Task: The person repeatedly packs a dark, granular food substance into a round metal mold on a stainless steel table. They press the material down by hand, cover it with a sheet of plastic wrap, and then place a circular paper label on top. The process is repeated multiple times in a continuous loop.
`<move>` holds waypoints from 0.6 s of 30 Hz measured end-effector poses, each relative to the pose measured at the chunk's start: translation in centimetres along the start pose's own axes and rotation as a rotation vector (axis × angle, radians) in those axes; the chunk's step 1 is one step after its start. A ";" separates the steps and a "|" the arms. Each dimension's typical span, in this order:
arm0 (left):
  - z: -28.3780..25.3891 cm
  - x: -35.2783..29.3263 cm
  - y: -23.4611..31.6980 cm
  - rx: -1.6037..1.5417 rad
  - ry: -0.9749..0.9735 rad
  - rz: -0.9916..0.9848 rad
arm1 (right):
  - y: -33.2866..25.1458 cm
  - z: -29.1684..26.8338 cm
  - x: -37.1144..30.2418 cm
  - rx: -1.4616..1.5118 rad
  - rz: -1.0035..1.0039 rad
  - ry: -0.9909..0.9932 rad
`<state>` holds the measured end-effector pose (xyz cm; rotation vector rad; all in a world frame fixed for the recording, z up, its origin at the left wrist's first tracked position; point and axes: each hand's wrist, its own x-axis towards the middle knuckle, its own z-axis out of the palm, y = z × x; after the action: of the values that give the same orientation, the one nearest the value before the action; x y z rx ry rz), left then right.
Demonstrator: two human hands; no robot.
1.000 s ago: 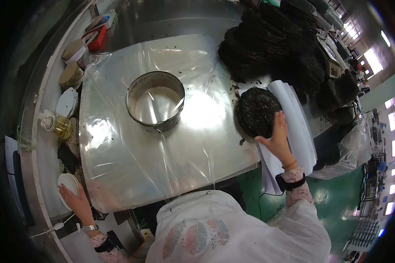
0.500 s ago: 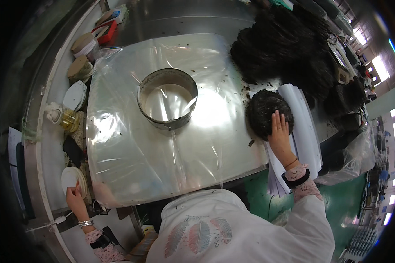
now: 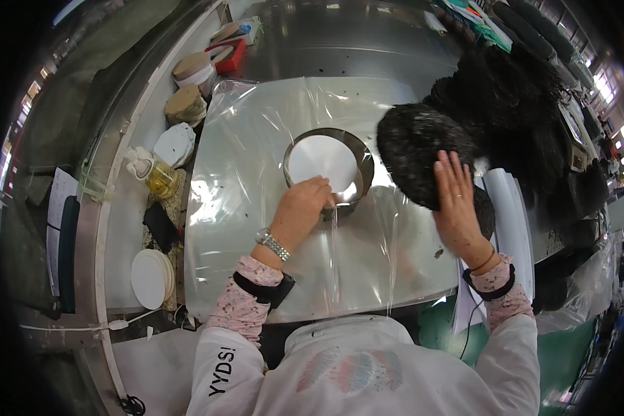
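My left hand (image 3: 299,213) pinches the near edge of a round white disc, which looks like paper (image 3: 322,161). The disc sits over the opening of a metal ring (image 3: 365,161) in the middle of the table; whether it touches the bottom inside cannot be made out. My right hand (image 3: 457,208) has hold of a dark round cake that looks like dried seaweed (image 3: 414,149), fingers stretched over its top and thumb hidden. That cake is tilted and slightly blurred. Beneath it another dark piece (image 3: 485,213) shows beside rolled white sheets (image 3: 509,208).
Clear plastic film (image 3: 249,229) covers the tabletop. Along the left ledge stand a stack of white discs (image 3: 149,279), a bottle of yellow liquid (image 3: 161,182), paper-topped jars (image 3: 191,68) and a red box (image 3: 230,55). Large dark heaps (image 3: 492,97) lie at the far right.
My left hand has come from the disc stack to the ring, bringing a white disc. My right hand has raised the dark cake and shifted it toward the ring. The head view has turned.
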<state>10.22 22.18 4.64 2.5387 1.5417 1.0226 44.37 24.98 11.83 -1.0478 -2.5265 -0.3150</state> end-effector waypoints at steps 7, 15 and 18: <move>-0.3 -0.8 1.7 -0.145 0.010 -0.044 | -6.2 4.6 8.4 0.168 -0.288 -0.037; -4.8 1.1 -0.4 -0.106 0.080 -0.252 | -5.0 6.2 10.6 0.379 -0.390 -0.450; -4.4 4.3 -2.6 0.060 -0.274 -0.294 | -3.1 5.4 14.6 0.708 -0.235 -0.576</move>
<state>7.16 25.57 9.55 2.2711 1.8085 0.5779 31.34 33.88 13.12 -0.6027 -2.8752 0.8865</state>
